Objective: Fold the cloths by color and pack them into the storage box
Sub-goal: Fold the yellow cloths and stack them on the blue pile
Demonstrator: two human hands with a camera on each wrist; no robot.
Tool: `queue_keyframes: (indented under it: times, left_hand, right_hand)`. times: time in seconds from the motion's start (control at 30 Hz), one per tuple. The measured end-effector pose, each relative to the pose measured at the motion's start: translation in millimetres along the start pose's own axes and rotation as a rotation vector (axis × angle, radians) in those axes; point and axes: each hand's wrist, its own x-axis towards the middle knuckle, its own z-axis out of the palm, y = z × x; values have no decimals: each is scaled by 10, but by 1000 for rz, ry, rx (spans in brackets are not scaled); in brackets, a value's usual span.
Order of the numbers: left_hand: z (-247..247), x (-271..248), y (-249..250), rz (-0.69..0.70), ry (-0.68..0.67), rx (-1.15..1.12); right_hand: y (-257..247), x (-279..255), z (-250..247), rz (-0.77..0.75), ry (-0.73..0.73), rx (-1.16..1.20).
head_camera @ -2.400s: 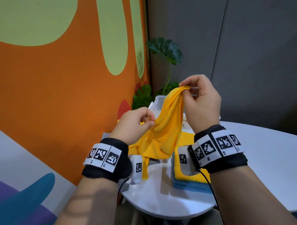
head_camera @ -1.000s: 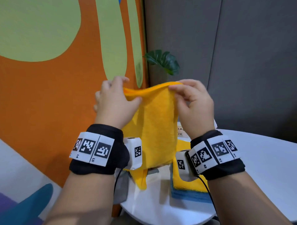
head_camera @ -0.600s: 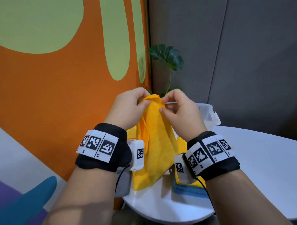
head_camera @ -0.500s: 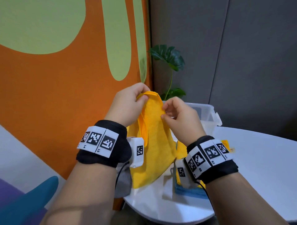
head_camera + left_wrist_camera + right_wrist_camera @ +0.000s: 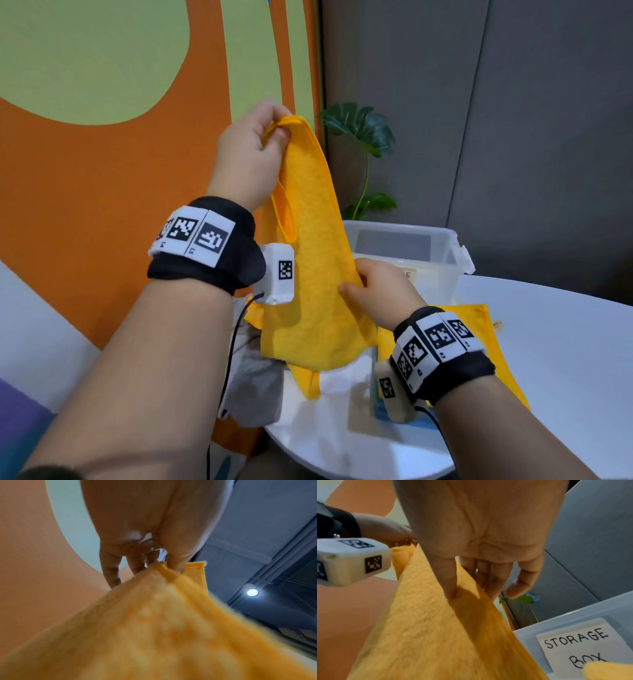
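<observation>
The left hand [image 5: 251,154] is raised high at the left, near the orange wall [image 5: 102,192]; its thumb and curled fingers pinch the gathered top corners of the yellow cloth [image 5: 315,274], which hangs doubled in the air above the near left part of the white table [image 5: 565,342]. The right hand [image 5: 380,291] sits lower, at the cloth's right edge; the thumb presses the front face and the loosely bent fingers [image 5: 498,580] lie behind the edge, a light sliding hold rather than a firm clamp. The storage box [image 5: 442,253] stands open at the far side, just behind the right hand; no cloth shows inside it. A folded yellow cloth [image 5: 493,335] lies flat on the table at the right, on top of a blue cloth [image 5: 380,407]; a grey cloth [image 5: 257,377] is crumpled at the left edge, partly off the table.

The risks, as I judge them: the top pinch holds two layers, and one corner could slip free, so the fold opens; the light right-hand hold may let the edges drift out of line, giving a skewed fold; the hanging lower corner could drag across the table as the cloth comes down and bunch up; the grey cloth might slide off the rim if brushed.
</observation>
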Motion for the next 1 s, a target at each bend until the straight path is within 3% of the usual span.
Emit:
queue_keyframes:
  times: [0.13,0.4,0.53,0.73,0.8,1.0]
  left_hand:
    - [-96,161,-43,-17,94,1]
    - [-284,329,-332,-141,268,67]
    - [-340,303,-504,-215,307,98]
    - [-368,194,-721,-351,322,151]
    - [-365,143,-768,-387,317,189]
    - [-210,-137,-880,-590,148,252]
  right_hand:
    - [119,16,36,82,-73,-115]
    - [357,78,-89,303,102,-87]
    - [413,43,-221,311,402,87]
    - [273,-8,-450,166,868,444]
    - [232,-8,-499,135,955,507]
    - [374,30,-455,264,871,418]
